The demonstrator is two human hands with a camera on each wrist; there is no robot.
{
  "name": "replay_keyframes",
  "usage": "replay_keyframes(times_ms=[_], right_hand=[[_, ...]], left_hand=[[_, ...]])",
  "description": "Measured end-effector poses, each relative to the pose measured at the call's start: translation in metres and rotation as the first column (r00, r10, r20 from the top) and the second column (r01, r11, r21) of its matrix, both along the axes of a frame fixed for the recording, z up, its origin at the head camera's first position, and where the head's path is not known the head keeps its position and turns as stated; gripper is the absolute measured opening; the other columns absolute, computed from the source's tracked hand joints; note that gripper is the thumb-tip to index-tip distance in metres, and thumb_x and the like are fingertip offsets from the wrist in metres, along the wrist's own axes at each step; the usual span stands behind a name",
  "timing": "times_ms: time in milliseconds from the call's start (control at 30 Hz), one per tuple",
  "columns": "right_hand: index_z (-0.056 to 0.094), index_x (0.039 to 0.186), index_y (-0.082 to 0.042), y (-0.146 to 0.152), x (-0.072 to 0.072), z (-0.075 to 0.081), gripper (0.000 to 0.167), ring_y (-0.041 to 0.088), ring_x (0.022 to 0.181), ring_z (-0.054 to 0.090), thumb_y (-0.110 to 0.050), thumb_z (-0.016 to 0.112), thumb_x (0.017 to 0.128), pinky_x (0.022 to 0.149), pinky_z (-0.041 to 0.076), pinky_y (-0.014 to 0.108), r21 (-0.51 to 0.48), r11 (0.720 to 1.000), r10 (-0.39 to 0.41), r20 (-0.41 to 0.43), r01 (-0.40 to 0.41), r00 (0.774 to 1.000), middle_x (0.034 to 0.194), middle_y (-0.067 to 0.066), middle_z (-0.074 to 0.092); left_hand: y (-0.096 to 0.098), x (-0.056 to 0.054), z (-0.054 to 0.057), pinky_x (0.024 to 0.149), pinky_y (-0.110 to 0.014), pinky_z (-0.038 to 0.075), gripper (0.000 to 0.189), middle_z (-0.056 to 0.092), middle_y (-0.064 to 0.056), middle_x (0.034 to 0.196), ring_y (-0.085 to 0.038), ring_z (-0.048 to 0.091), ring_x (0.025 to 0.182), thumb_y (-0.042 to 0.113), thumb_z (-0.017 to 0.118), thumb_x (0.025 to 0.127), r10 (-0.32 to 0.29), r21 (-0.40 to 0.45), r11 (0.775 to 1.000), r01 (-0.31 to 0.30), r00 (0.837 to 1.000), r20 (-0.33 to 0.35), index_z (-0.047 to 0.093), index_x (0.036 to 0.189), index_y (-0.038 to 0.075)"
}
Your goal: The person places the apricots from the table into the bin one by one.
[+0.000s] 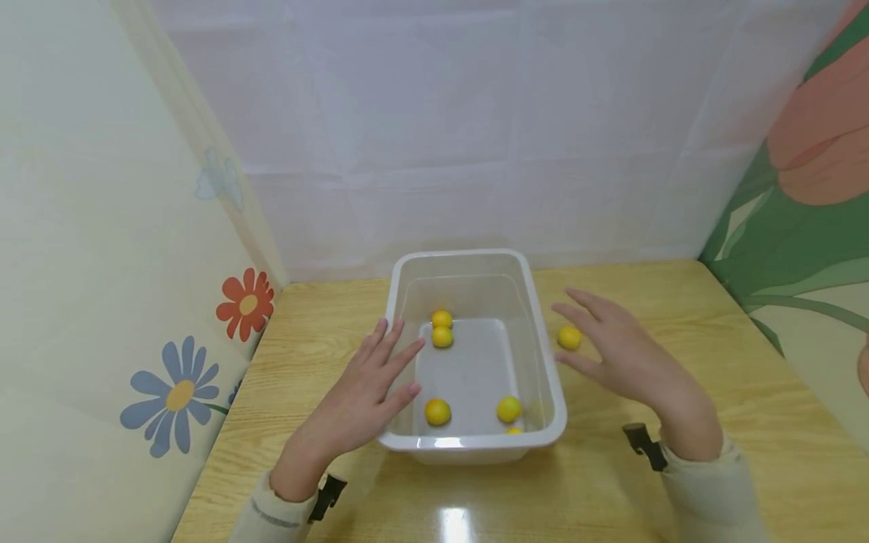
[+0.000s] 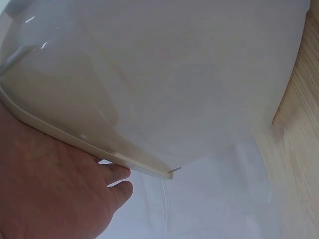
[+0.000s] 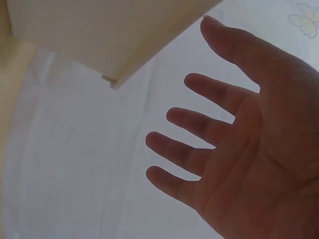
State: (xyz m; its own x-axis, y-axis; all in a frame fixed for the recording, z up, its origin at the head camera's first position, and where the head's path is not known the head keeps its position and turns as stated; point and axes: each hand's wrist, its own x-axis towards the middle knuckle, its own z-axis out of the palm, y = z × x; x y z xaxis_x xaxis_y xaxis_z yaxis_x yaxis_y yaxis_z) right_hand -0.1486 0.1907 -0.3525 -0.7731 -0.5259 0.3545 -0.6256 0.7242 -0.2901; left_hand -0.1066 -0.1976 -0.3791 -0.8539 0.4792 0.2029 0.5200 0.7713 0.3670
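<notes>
A whitish rectangular plastic tub (image 1: 468, 442) holds several small yellow-orange round fruits. Two of these fruits (image 1: 442, 337) sit together near the back left; others lie toward the front, one mostly hidden by the front rim. My left hand (image 1: 363, 388) is at the tub's left rim with its fingers spread, some reaching over the edge. In the left wrist view that hand (image 2: 55, 184) lies along the rim outside the tub wall (image 2: 164, 84). To the tub's right, my right hand (image 1: 621, 351) has extended, parted fingers and holds nothing. One loose fruit (image 1: 569, 338) shows between its thumb and forefinger.
The tub stands on a wood-grain table (image 1: 305, 324). A white cloth backdrop (image 1: 434, 151) hangs behind it. Flower-patterned panels flank the table at left (image 1: 81, 249) and right (image 1: 815, 249). Dark clips sit at both sleeve cuffs.
</notes>
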Motion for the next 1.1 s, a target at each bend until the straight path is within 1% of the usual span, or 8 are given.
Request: replay_keyframes(times_ms=[133, 233, 433, 600, 833, 967, 1100], right_hand=[[0.052, 0.144, -0.003, 0.007, -0.008, -0.008, 0.064, 0.052, 0.135, 0.041, -0.024, 0.079, 0.090, 0.107, 0.034, 0.071, 0.010, 1.000, -0.027, 0.007, 0.027, 1.000, 0.153, 0.029, 0.041], [0.051, 0.145, -0.002, 0.012, -0.013, -0.015, 0.063, 0.053, 0.136, 0.039, -0.023, 0.077, 0.091, 0.108, 0.032, 0.071, 0.010, 0.999, -0.044, 0.040, 0.044, 0.998, 0.154, 0.029, 0.039], [0.048, 0.148, -0.002, 0.022, -0.026, -0.029, 0.065, 0.054, 0.139, 0.035, -0.026, 0.074, 0.094, 0.110, 0.030, 0.071, 0.012, 0.998, -0.069, 0.113, 0.068, 0.991, 0.156, 0.030, 0.035], [0.044, 0.150, -0.001, 0.029, -0.036, -0.042, 0.066, 0.055, 0.140, 0.033, -0.026, 0.073, 0.095, 0.111, 0.028, 0.072, 0.040, 0.995, -0.102, 0.190, 0.096, 0.977, 0.157, 0.032, 0.032], [0.043, 0.150, 0.001, 0.036, -0.049, -0.060, 0.065, 0.057, 0.140, 0.030, -0.022, 0.070, 0.095, 0.113, 0.025, 0.072, 0.068, 0.988, -0.150, 0.291, 0.136, 0.945, 0.157, 0.034, 0.029], [0.044, 0.149, 0.002, 0.038, -0.055, -0.069, 0.064, 0.058, 0.139, 0.031, -0.023, 0.070, 0.096, 0.112, 0.025, 0.073, 0.077, 0.988, -0.152, 0.305, 0.135, 0.940, 0.155, 0.036, 0.030], [0.046, 0.146, 0.004, 0.041, -0.062, -0.079, 0.064, 0.061, 0.135, 0.034, -0.021, 0.072, 0.094, 0.109, 0.028, 0.074, 0.069, 0.990, -0.136, 0.278, 0.121, 0.951, 0.151, 0.039, 0.034]], left_hand=[[0.000, 0.000, 0.000, 0.125, -0.056, 0.008, 0.060, 0.008, -0.007, 0.170, -0.035, 0.001, 0.157, 0.044, 0.050, 0.105, -0.004, 0.006, 1.000, 0.004, 1.000, -0.003, 0.036, 0.159, 0.021], [0.000, 0.000, -0.001, 0.124, -0.057, 0.008, 0.060, 0.009, -0.008, 0.170, -0.037, 0.003, 0.156, 0.043, 0.050, 0.105, -0.006, 0.004, 1.000, 0.006, 1.000, -0.006, 0.036, 0.159, 0.021], [0.000, 0.000, -0.001, 0.124, -0.057, 0.008, 0.059, 0.009, -0.007, 0.170, -0.033, 0.000, 0.157, 0.044, 0.049, 0.105, -0.004, 0.007, 1.000, 0.004, 1.000, -0.003, 0.035, 0.159, 0.022], [0.000, 0.000, -0.001, 0.124, -0.058, 0.009, 0.059, 0.009, -0.007, 0.170, -0.034, 0.001, 0.157, 0.044, 0.049, 0.106, -0.006, 0.011, 1.000, 0.006, 1.000, -0.006, 0.035, 0.159, 0.022], [0.000, -0.001, -0.001, 0.124, -0.058, 0.009, 0.059, 0.007, -0.006, 0.170, -0.033, -0.001, 0.157, 0.044, 0.048, 0.106, -0.007, 0.008, 1.000, 0.007, 1.000, -0.002, 0.035, 0.159, 0.023], [0.000, -0.001, -0.001, 0.124, -0.059, 0.010, 0.059, 0.009, -0.007, 0.170, -0.034, 0.001, 0.157, 0.044, 0.049, 0.106, -0.008, 0.011, 1.000, 0.008, 1.000, -0.009, 0.036, 0.159, 0.023], [0.000, 0.000, 0.000, 0.124, -0.059, 0.009, 0.059, 0.008, -0.007, 0.170, -0.034, 0.001, 0.157, 0.043, 0.049, 0.106, -0.006, 0.009, 1.000, 0.006, 1.000, -0.006, 0.036, 0.159, 0.022]])
